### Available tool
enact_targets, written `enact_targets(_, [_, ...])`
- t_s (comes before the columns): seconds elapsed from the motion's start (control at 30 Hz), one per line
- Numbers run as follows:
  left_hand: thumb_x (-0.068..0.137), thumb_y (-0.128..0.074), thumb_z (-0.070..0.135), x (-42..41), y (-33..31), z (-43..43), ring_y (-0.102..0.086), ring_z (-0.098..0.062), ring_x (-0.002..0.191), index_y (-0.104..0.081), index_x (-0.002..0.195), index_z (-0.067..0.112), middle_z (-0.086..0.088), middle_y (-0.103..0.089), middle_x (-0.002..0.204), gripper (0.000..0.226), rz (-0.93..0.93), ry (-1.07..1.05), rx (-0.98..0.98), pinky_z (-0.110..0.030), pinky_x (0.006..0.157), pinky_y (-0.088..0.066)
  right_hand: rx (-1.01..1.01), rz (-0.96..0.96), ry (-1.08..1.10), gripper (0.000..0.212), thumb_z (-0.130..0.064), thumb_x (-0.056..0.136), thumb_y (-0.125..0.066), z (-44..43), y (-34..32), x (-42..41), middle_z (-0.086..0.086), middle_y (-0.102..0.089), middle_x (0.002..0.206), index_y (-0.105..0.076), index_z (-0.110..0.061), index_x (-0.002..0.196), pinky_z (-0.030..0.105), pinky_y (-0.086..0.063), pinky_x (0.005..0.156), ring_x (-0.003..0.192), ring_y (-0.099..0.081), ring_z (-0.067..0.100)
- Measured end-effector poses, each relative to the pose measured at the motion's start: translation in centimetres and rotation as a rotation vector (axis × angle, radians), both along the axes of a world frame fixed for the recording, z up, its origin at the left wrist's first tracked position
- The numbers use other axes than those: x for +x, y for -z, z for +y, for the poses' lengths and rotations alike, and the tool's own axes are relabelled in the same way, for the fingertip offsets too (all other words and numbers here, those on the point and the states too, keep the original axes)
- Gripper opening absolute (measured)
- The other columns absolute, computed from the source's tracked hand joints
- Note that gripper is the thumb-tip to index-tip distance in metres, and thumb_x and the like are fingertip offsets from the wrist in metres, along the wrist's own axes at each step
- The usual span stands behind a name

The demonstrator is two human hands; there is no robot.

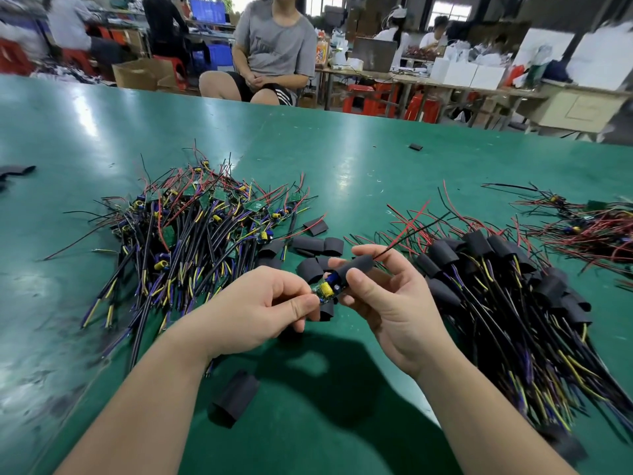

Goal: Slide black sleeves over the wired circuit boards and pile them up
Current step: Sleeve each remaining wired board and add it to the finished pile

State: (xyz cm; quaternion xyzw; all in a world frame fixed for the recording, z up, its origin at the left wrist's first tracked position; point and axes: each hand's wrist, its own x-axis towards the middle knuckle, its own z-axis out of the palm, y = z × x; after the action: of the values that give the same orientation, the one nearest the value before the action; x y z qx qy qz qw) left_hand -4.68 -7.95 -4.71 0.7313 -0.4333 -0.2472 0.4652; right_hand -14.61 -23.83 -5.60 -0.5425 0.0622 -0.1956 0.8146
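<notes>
— Where is the board now?
— Between the two grips, just above the worktop (342, 166). The left grip (260, 303) pinches the bare end of the circuit board (327, 289). The right grip (387, 303) holds the black sleeve (356, 265) between thumb and fingers, with the board partly inside.
— How will it handle?
— Light, I think. The board is flat and stiff, and its yellow part may catch, so take it by the edges. The sleeve is a soft, matt tube; squeeze it gently or it goes flat. The finished pile (496, 286) lies right of the right grip.
</notes>
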Motion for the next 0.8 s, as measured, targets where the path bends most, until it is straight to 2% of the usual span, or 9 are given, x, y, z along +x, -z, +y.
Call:
enact_targets(0.17, [0.085, -0.053, 0.036, 0.05, 0.07, 0.06, -0.038, -0.009, 0.045, -0.066, 0.07, 0.023, 0.003, -0.061, 0.058, 0.024, 0.065, 0.015, -0.052, -0.02, 0.045, -0.031, -0.14, -0.004, 0.078, 0.038, -0.026, 0.056, -0.08, -0.33, 0.23, 0.07, 0.014, -0.074, 0.094, -0.067, -0.018, 0.091, 0.024, -0.053, 0.064, 0.077, -0.068, 0.019])
enact_targets(0.23, [0.085, -0.053, 0.037, 0.01, 0.13, 0.05, -0.039, -0.008, 0.045, -0.067, 0.07, 0.024, 0.004, -0.061, 0.059, 0.024, 0.061, 0.03, -0.05, -0.019, 0.045, -0.032, -0.152, 0.029, 0.074, 0.043, -0.029, 0.056, -0.079, -0.25, 0.34, 0.08, 0.013, -0.074, 0.094, -0.066, -0.015, 0.093, 0.023, -0.054, 0.063, 0.08, -0.069, 0.018])
enact_targets(0.37, [0.085, -0.052, 0.04, -0.11, 0.21, -0.19, -0.038, -0.002, 0.044, -0.064, 0.067, 0.028, 0.007, -0.06, 0.057, 0.025, 0.02, -0.003, -0.066, -0.016, 0.044, -0.031, -0.128, 0.038, 0.071, 0.035, -0.032, 0.058, -0.078, -0.21, 0.39, 0.08, 0.01, -0.074, 0.091, -0.072, -0.016, 0.089, 0.021, -0.053, 0.061, 0.076, -0.067, 0.015])
enact_targets(0.53, [0.094, -0.054, 0.028, -0.17, 0.41, -0.27, -0.047, -0.001, 0.052, -0.064, 0.067, 0.03, 0.01, -0.059, 0.057, 0.029, -0.023, 0.006, -0.037, -0.014, 0.051, -0.036, -0.095, 0.029, 0.036, 0.023, -0.033, 0.068, -0.07, -0.03, 0.11, -0.06, 0.011, -0.073, 0.093, -0.076, -0.017, 0.084, 0.023, -0.053, 0.062, 0.071, -0.064, 0.016])
enact_targets(0.63, [0.095, -0.055, 0.026, -0.22, 0.38, -0.3, -0.048, 0.0, 0.053, -0.065, 0.067, 0.029, 0.01, -0.058, 0.057, 0.03, 0.012, 0.025, -0.037, -0.012, 0.052, -0.035, -0.054, 0.043, 0.027, 0.021, -0.029, 0.067, -0.07, -0.06, 0.02, -0.13, 0.014, -0.073, 0.092, -0.073, -0.014, 0.082, 0.022, -0.054, 0.059, 0.071, -0.069, 0.018])
enact_targets(0.7, [0.093, -0.055, 0.033, -0.29, 0.35, -0.38, -0.049, -0.005, 0.055, -0.065, 0.066, 0.029, 0.008, -0.057, 0.057, 0.029, 0.054, 0.03, -0.055, -0.015, 0.054, -0.037, -0.028, 0.029, -0.008, 0.017, -0.024, 0.069, -0.069, -0.07, -0.01, -0.2, 0.014, -0.073, 0.093, -0.073, -0.015, 0.082, 0.022, -0.055, 0.059, 0.073, -0.07, 0.018])
enact_targets(0.8, [0.09, -0.057, 0.038, -0.41, 0.37, -0.46, -0.048, -0.005, 0.054, -0.065, 0.066, 0.023, 0.007, -0.054, 0.055, 0.029, 0.134, 0.028, -0.099, -0.013, 0.052, -0.037, 0.003, 0.004, -0.089, 0.019, -0.023, 0.068, -0.071, -0.05, -0.03, -0.27, 0.01, -0.073, 0.1, -0.076, -0.021, 0.087, 0.023, -0.056, 0.065, 0.084, -0.07, 0.018])
